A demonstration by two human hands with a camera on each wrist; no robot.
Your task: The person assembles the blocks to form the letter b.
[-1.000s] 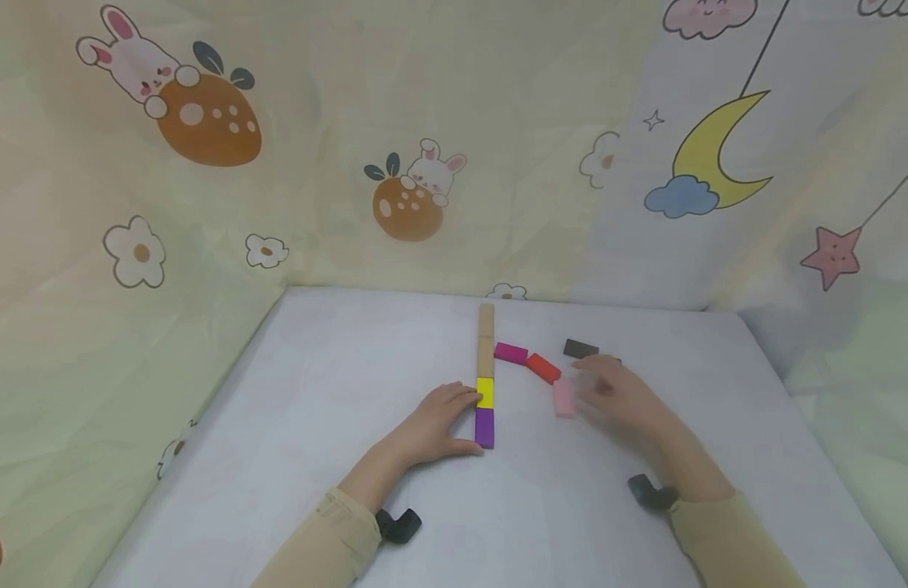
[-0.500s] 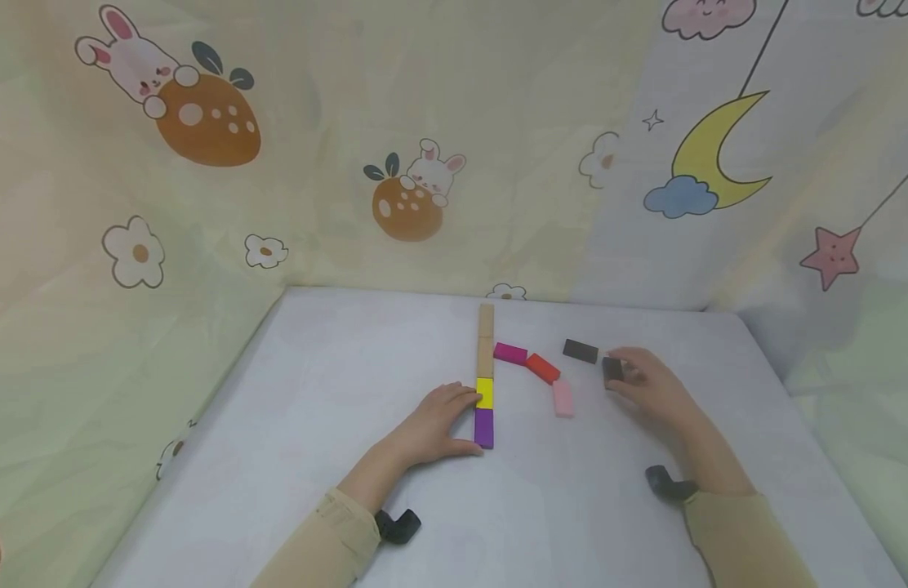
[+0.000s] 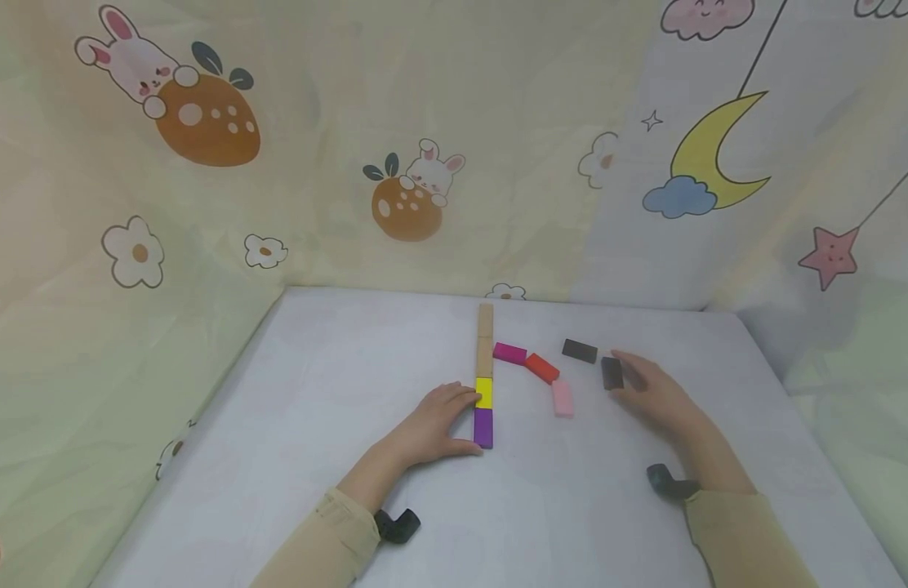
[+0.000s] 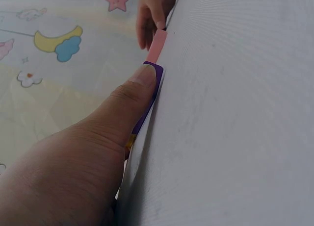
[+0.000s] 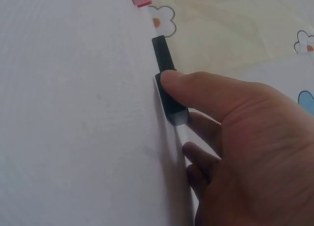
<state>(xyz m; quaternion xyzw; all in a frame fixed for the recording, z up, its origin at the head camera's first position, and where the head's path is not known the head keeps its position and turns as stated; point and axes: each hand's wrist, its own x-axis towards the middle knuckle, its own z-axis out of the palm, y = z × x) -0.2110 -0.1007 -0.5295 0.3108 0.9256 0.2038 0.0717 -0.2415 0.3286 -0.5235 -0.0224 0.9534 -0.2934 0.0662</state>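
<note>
Resting flat on the bench (image 3: pixel 336 392), my left hand (image 3: pixel 432 423) lay against the left side of a straight row of blocks, fingers straight and relaxed. Its thumb tip pressed the purple block (image 3: pixel 483 428) at the near end of the row; its fingertips touched the yellow block (image 3: pixel 484 393) just beyond. Two tan blocks (image 3: pixel 486 339) carried the row on toward the back wall.

My right hand (image 3: pixel 656 396) lay to the right, well apart from the row. Its thumb rested on the side of a black block (image 3: pixel 612 372) lying flat on the bench; the right wrist view showed that thumb (image 5: pixel 206 88) laid over the block's edge with the other fingers loosely bent beneath, not closed round it. A second black block (image 3: pixel 579 350) lay just beyond the first, near it but apart.

Between the hands lay three loose blocks in a bent line: magenta (image 3: pixel 509 353) just beside the tan blocks, red (image 3: pixel 543 367) touching its end, pink (image 3: pixel 563 398) close after that.

Printed cloth (image 3: pixel 204 122) with rabbits, a moon and stars hung behind and on both sides.
</note>
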